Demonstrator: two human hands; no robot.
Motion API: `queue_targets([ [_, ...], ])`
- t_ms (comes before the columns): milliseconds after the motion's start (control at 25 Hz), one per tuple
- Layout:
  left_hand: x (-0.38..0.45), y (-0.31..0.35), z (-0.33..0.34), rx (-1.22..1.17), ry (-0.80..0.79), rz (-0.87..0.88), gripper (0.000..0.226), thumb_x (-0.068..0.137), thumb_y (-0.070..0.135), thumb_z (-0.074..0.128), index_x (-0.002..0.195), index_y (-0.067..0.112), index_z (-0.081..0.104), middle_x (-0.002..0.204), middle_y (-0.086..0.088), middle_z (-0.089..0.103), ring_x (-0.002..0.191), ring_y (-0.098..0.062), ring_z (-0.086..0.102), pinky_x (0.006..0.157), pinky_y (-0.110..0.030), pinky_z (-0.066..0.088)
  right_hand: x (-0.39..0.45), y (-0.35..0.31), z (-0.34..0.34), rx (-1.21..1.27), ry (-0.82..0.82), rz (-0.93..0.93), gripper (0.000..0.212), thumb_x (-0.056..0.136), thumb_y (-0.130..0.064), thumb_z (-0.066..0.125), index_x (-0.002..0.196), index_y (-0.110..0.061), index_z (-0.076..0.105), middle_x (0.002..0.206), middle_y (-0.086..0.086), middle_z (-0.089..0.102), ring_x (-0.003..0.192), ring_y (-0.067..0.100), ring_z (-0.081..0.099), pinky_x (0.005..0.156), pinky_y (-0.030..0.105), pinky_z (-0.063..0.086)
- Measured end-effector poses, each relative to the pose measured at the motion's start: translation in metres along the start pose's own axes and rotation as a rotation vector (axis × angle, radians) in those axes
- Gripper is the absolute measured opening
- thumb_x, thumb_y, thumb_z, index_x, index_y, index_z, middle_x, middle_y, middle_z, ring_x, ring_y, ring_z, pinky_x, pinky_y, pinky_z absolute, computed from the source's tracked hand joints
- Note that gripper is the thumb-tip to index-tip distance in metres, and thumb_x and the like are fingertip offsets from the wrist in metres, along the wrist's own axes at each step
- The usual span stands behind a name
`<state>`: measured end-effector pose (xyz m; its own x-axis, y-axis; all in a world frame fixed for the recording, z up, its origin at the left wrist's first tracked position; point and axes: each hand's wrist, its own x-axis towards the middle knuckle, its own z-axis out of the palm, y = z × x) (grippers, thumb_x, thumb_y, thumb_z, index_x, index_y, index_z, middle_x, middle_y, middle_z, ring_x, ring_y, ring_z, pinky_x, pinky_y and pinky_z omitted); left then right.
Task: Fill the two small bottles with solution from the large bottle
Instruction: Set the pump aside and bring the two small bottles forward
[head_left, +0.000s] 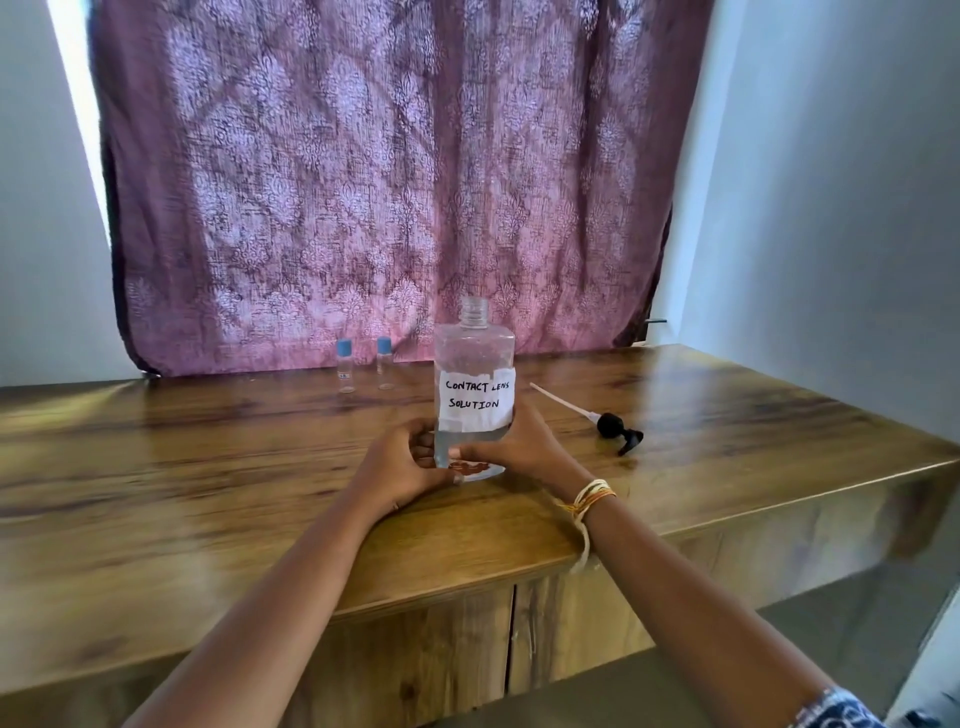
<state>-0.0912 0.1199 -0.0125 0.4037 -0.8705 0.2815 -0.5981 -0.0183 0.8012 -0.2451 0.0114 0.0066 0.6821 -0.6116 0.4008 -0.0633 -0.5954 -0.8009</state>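
1. A black pump head (615, 427) with its white dip tube lies on the wooden bench (208, 467), right of the large bottle (474, 384), its tube pointing toward the far edge.
2. Two capped small bottles (345, 366) stand upright near the far edge.
3. The large bottle stands upright, uncapped, mouth up, mid-bench.
4. The left hand (400, 467) and right hand (519, 447) wrap around its base.

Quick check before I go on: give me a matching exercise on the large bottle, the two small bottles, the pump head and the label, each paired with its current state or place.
Things:
1. large bottle
2. small bottles
3. pump head
4. label

States:
A. lying on the table, tube pointing away
B. blue caps on, standing by the curtain
C. neck open, gripped low by both the left hand and the right hand
D. white, handwritten "CONTACT LENS SOLUTION"

Pairs: 1-C, 2-B, 3-A, 4-D
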Motion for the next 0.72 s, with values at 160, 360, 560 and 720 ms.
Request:
queue_targets([
  [160,-0.002,0.002,0.003,0.098,-0.002,0.071,0.072,0.068,0.021,0.085,0.132,0.015,0.054,0.111,0.006,0.065,0.092,0.001,0.062,0.076,-0.006,0.047,0.001,0.005,-0.014,-0.025,0.015,-0.009,0.047,0.06,-0.019,0.092,0.096,-0.031,0.066,0.102,-0.002,0.075,0.094,0.008,0.071,0.083,0.03,0.059],
  [360,-0.003,0.0,0.011,0.289,-0.005,0.155,0.054,0.078,0.029,0.077,0.128,0.019,0.059,0.13,0.0,0.062,0.115,-0.011,0.058,0.091,-0.017,0.04,0.0,0.016,-0.046,-0.052,0.047,0.068,0.047,0.062,-0.016,0.09,0.1,-0.026,0.065,0.093,-0.011,0.073,0.085,-0.002,0.07,0.075,0.018,0.057],
  [560,-0.001,-0.003,0.01,0.331,-0.005,0.156,0.045,0.08,0.031,0.075,0.123,0.02,0.064,0.128,0.0,0.063,0.114,-0.012,0.058,0.092,-0.017,0.038,-0.002,0.027,-0.06,-0.036,0.096,0.164,0.059,0.058,-0.029,0.092,0.108,-0.019,0.063,0.101,-0.005,0.073,0.092,0.006,0.07,0.085,0.028,0.059],
  [720,0.0,-0.006,0.01,0.332,-0.028,0.187,0.027,0.082,0.027,0.073,0.107,0.019,0.072,0.116,0.002,0.068,0.109,-0.012,0.061,0.096,-0.022,0.044,-0.015,0.026,-0.053,-0.089,0.145,0.249,0.072,0.052,-0.036,0.094,0.111,-0.024,0.054,0.109,-0.004,0.068,0.102,0.013,0.065,0.094,0.035,0.054],
])
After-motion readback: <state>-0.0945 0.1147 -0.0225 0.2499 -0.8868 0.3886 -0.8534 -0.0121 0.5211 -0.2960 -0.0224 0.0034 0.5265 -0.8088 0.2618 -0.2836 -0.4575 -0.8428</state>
